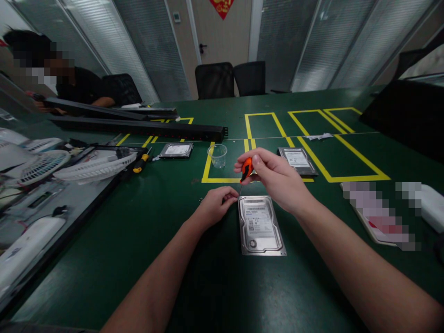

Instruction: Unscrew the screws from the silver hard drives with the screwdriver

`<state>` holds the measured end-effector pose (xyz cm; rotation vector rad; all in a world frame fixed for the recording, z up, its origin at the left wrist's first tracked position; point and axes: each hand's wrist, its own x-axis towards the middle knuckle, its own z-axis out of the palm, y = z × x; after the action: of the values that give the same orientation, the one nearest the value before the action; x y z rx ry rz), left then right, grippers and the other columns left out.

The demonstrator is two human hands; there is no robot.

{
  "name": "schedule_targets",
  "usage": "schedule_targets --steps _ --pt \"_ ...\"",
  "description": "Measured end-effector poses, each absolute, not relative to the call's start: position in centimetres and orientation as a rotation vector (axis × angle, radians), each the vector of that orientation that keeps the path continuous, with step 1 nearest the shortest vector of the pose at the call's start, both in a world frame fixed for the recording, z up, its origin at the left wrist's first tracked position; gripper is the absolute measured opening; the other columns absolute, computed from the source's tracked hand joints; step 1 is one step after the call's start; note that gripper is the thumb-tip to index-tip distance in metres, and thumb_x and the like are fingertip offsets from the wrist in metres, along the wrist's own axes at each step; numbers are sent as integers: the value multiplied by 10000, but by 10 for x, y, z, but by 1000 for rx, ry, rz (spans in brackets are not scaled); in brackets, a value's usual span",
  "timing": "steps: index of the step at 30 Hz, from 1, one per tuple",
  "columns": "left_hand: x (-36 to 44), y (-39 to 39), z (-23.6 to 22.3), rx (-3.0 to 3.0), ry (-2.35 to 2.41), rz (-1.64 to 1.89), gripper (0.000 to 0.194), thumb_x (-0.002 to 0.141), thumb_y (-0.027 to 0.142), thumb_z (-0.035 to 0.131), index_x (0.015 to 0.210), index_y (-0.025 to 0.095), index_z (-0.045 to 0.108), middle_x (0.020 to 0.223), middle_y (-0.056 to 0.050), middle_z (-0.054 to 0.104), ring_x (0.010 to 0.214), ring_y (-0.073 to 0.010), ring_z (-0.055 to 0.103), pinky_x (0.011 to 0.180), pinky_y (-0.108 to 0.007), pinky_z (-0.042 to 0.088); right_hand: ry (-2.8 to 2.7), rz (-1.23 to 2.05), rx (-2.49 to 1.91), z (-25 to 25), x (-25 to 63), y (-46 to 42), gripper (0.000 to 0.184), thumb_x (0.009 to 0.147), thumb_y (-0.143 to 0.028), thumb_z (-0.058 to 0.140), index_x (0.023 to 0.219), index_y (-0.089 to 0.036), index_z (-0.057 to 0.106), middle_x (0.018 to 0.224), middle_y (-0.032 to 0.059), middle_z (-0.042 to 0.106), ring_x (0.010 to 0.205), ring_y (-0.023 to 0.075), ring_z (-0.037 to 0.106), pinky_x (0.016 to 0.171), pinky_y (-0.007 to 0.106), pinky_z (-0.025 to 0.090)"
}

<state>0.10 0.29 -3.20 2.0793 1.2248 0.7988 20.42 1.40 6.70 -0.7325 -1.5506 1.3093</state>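
Note:
A silver hard drive (258,226) lies label up on the green table in front of me. My right hand (274,178) is closed around the orange and black handle of a screwdriver (247,170). The thin shaft slants down to the drive's far left corner. At that same corner, my left hand (220,203) has its fingers drawn together beside the screwdriver's tip. Whatever sits between those fingertips is too small or hidden to make out. Just beyond my hands stands a clear plastic cup (218,156).
Two more hard drives lie farther off, one at left (176,150) and one behind my right hand (298,162). A yellow and black screwdriver (141,164) rests by a panel with white fan grilles (45,166). Long black bars (138,128) lie before a seated person (83,88).

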Motion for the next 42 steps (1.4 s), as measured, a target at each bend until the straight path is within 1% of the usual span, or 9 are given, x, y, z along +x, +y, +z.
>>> schedule_targets --steps 3,7,14,18,22,30,34,37,42 --pt "1 3 -31 2081 1229 795 89 968 128 666 986 186 730 922 -21 757 828 -180 691 766 -287 503 -1506 1273 -773 70 204 11 255 944 -446 763 983 -214 665 1058 69 771 878 179 728 676 299 634" --pt "1 3 -32 2078 1220 802 84 965 130 671 989 183 733 915 -20 754 820 -178 687 759 -285 500 -1447 1293 -760 71 203 10 340 854 -396 865 962 -231 589 1052 63 786 960 218 758 635 281 625" --pt "1 3 -32 2061 1226 795 74 970 140 667 985 179 727 916 -26 755 827 -184 694 773 -291 507 -1537 1333 -690 65 205 16 271 1056 -441 588 1106 -223 741 1088 71 757 1042 198 720 746 295 655" --pt "1 3 -33 2084 1221 804 76 969 141 667 985 184 728 924 -23 755 829 -182 685 773 -290 504 -1513 1280 -748 69 204 12 214 964 -407 744 1016 -201 718 1073 79 779 960 199 744 695 292 653" --pt "0 3 -33 2088 1218 797 83 975 146 661 992 185 732 913 -19 750 814 -180 679 759 -289 500 -1431 1263 -768 70 202 9 329 840 -383 877 930 -217 608 1070 70 798 903 208 765 627 286 635" --pt "2 3 -29 2057 1223 793 83 971 131 662 985 176 730 917 -26 759 827 -182 701 761 -284 505 -1575 1320 -686 65 205 15 272 1064 -430 574 1122 -219 735 1127 73 761 1044 189 726 786 303 662" --pt "2 2 -28 2066 1231 785 80 971 134 666 988 179 730 927 -29 764 838 -186 704 766 -289 507 -1536 1285 -734 68 204 12 224 956 -410 753 1027 -205 696 1089 74 771 974 201 742 724 308 661" --pt "2 2 -29 2078 1239 779 85 969 128 668 993 177 733 932 -30 766 831 -186 695 766 -293 506 -1457 1285 -743 69 203 9 332 855 -380 867 953 -223 592 1052 64 788 964 218 759 663 292 641" --pt "1 3 -31 2077 1231 782 85 970 127 668 992 182 730 925 -23 760 827 -182 690 765 -292 502 -1536 1297 -711 67 205 13 209 1000 -409 692 1098 -226 667 1029 55 774 978 188 740 714 284 641"
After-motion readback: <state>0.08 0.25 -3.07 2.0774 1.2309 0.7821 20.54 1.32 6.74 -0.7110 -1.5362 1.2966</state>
